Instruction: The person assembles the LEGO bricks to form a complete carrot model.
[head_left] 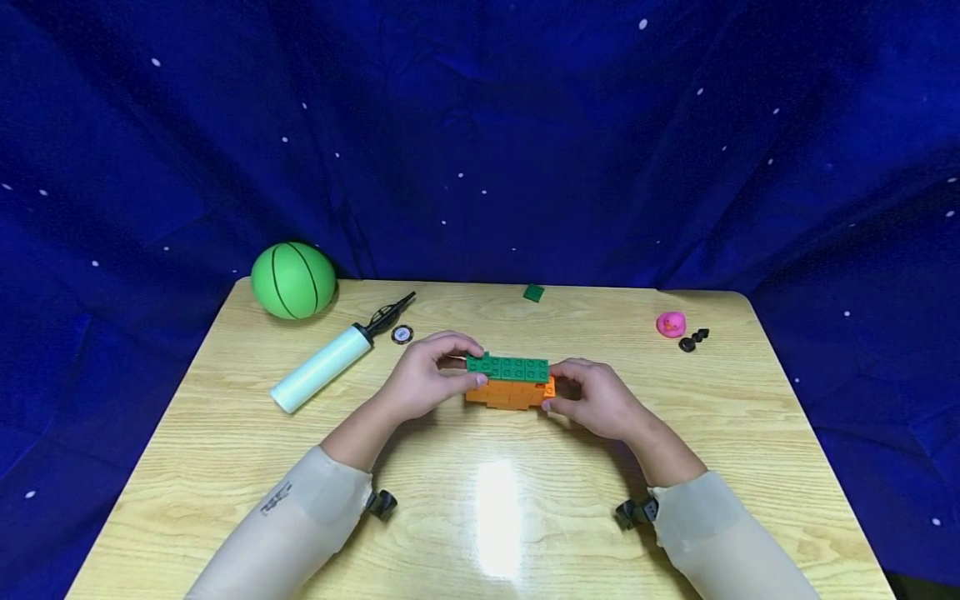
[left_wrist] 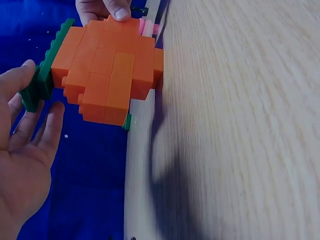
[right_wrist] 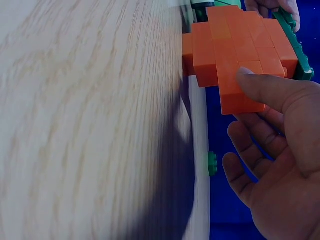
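Observation:
A stepped block model of orange bricks (head_left: 506,395) stands on the table at the middle, with a layer of green bricks (head_left: 517,369) along its top. My left hand (head_left: 423,379) pinches a green brick (left_wrist: 31,95) between thumb and fingers at the left end of that green layer. On the other side, my right hand (head_left: 600,402) holds the right end of the orange body, its thumb flat on the near face in the right wrist view. The remaining right fingers curl loosely below the bricks.
Back left are a green ball (head_left: 293,281), a pale hand pump (head_left: 322,368) with a black nozzle and a round chip (head_left: 402,334). A loose green piece (head_left: 533,292) lies near the back edge. A pink rubber duck (head_left: 671,324) and a small black object (head_left: 693,339) sit back right.

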